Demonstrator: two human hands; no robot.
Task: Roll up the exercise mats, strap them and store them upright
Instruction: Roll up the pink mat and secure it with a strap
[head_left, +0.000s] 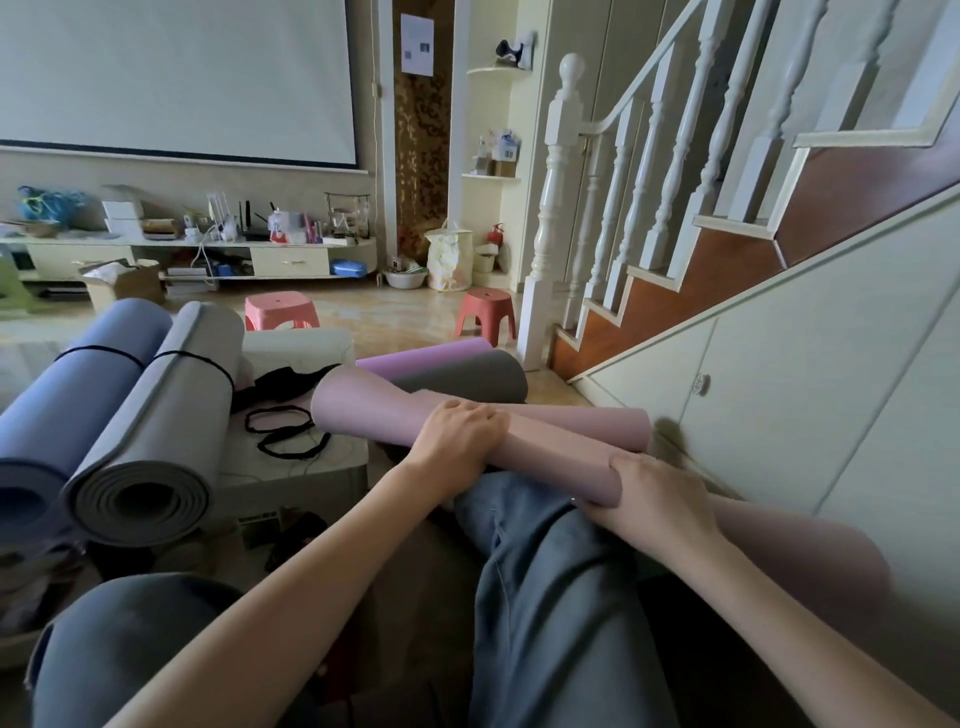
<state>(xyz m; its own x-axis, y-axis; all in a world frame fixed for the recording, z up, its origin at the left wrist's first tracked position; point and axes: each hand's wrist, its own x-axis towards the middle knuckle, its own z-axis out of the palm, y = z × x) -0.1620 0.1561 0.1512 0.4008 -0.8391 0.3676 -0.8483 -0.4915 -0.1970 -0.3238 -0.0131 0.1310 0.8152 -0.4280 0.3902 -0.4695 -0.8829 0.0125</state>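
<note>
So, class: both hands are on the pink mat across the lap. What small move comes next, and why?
Probably keep rolling: the pink mat flares loose at its far end under the left hand and right hand, and the loose straps lie unused.

Both hands — left hand (457, 436), right hand (655, 493) — grip pink mat (550, 452)

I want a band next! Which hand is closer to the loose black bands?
Left. The left hand grips the pink mat just right of the loose black bands; the right hand holds the mat's near end, farther away.
</note>
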